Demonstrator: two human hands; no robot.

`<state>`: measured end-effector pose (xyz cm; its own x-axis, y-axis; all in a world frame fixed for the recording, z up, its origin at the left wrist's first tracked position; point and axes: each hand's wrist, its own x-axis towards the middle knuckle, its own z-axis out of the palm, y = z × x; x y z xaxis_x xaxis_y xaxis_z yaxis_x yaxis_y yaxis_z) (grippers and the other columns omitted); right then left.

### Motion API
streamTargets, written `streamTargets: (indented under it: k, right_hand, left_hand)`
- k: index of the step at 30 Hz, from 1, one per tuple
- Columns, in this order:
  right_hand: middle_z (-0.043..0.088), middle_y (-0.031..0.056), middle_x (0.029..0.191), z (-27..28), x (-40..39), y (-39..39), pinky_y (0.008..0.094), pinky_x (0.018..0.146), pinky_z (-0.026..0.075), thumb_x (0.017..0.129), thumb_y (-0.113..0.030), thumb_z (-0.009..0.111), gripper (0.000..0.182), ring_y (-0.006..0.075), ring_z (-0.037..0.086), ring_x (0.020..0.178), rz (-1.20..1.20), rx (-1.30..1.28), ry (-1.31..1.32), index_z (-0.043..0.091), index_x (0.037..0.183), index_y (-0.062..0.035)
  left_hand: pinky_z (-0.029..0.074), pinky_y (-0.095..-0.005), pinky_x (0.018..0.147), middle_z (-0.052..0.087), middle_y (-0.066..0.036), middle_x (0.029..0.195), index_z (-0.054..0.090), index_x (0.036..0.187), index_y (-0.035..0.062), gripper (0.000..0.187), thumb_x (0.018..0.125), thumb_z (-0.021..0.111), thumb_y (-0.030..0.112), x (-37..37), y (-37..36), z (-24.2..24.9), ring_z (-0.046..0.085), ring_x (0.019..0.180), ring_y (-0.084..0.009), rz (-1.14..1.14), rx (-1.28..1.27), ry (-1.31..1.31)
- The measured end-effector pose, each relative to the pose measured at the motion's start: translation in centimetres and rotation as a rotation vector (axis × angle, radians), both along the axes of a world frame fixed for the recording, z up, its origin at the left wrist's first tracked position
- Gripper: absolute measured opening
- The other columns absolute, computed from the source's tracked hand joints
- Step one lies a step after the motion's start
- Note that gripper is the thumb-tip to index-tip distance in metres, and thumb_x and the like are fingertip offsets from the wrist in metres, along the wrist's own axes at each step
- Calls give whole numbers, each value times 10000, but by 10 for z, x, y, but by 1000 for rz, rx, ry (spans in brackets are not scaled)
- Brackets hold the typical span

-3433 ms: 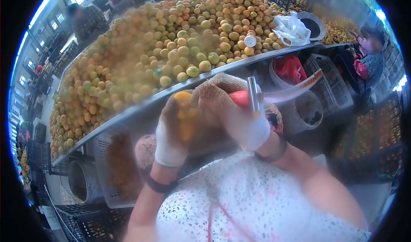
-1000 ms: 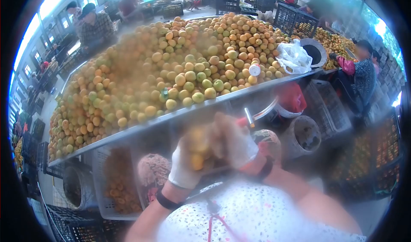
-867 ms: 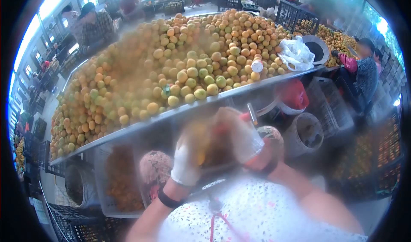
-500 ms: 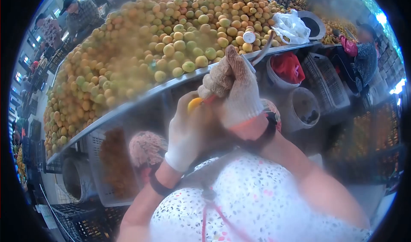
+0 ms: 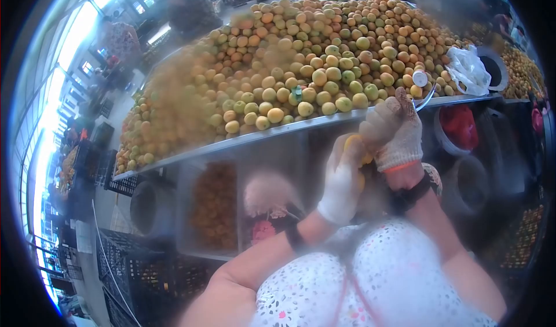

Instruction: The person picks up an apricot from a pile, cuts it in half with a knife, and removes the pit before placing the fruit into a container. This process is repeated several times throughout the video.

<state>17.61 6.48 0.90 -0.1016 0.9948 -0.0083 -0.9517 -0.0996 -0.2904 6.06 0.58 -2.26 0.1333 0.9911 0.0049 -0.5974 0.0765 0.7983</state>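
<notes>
My left hand (image 5: 340, 182), in a white glove, is closed around a yellow-orange fruit (image 5: 351, 142). Bits of its yellow flesh show between the two hands. My right hand (image 5: 395, 127), in a soiled knit glove, presses against the left and is closed on a curved knife (image 5: 427, 99). The metal blade sticks out to the right past the thumb; its handle is hidden in the fist. Beyond both hands, a large heap of apricot-like fruit (image 5: 324, 75), green to orange, lies on a metal-edged table (image 5: 255, 135).
Below the table edge are a crate with orange pieces (image 5: 214, 205), a bucket (image 5: 152, 208) and a white bucket with red cloth (image 5: 458, 129). A white plastic bag (image 5: 468, 72) and a small white-lidded container (image 5: 420, 78) sit on the heap. A blurred person (image 5: 188, 14) stands across the table.
The view has turned left, so the table and hands appear farther right. Both hands stay together, and more yellow flesh shows between them. The knife remains in my right hand.
</notes>
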Motion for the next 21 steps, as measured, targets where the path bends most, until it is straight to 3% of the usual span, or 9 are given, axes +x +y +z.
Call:
streamTargets:
  k: [7,9,11,12,15,17,18,20,21]
  right_hand:
    - [276,-31,523,4,-1,0,308,459,267,991,-366,539,467,141,291,454,-32,51,-33,378,600,-168]
    - [282,-28,524,-1,5,-1,306,454,270,1004,-361,516,468,143,295,450,-24,70,-45,382,602,-163]
    - [423,14,650,-12,11,1,361,576,368,1025,-353,461,350,194,444,594,101,352,-107,465,745,-143]
    - [423,14,650,-15,13,0,361,576,368,1025,-353,461,350,194,444,594,102,350,-108,465,745,-143]
    - [428,20,660,-9,4,-7,355,574,370,1034,-352,451,343,192,445,597,89,338,-246,470,768,-137]
    - [347,4,579,-9,-4,-8,303,441,291,1044,-319,426,367,136,331,467,-10,350,-260,437,735,-121]
    - [347,4,579,-9,-5,-10,303,441,291,1044,-319,426,367,136,331,467,-4,362,-254,437,735,-121]
    - [434,21,663,-12,-6,-19,294,456,312,1020,-330,473,268,144,359,497,45,543,-330,508,875,-107]
    - [476,30,712,-14,-13,-27,296,477,349,986,-318,541,215,144,411,529,60,328,-189,517,973,-105]
  left_hand:
    - [419,-276,555,523,-24,849,573,1012,95,281,994,539,373,-3,9,5,496,669,-131,-92,-211,-113]
    - [389,-273,494,528,-31,832,572,1008,103,293,977,542,393,-5,12,-2,498,633,-142,-141,-169,72]
    - [384,-274,482,544,-40,839,575,1024,100,296,981,531,390,-6,14,-10,511,634,-144,-145,-139,95]
    - [380,-274,470,559,-49,846,578,1040,98,300,985,520,387,-6,14,-13,524,634,-146,-146,-111,115]
    - [426,-286,499,598,-65,873,582,1078,88,330,989,507,397,-9,11,-4,564,646,-168,-200,-289,53]
    - [455,-293,520,615,-70,878,582,1099,83,347,986,511,404,-6,12,-9,585,658,-181,-189,-319,-26]
    - [484,-301,541,631,-75,883,581,1119,79,366,984,515,412,-4,14,-9,606,671,-194,-174,-343,-103]
    - [506,-299,584,642,-75,902,586,1117,79,363,984,518,411,-6,4,8,620,710,-198,-189,-401,-136]
    - [528,-298,626,652,-74,921,591,1115,80,361,984,521,409,-9,-2,15,634,750,-202,-211,-462,-173]
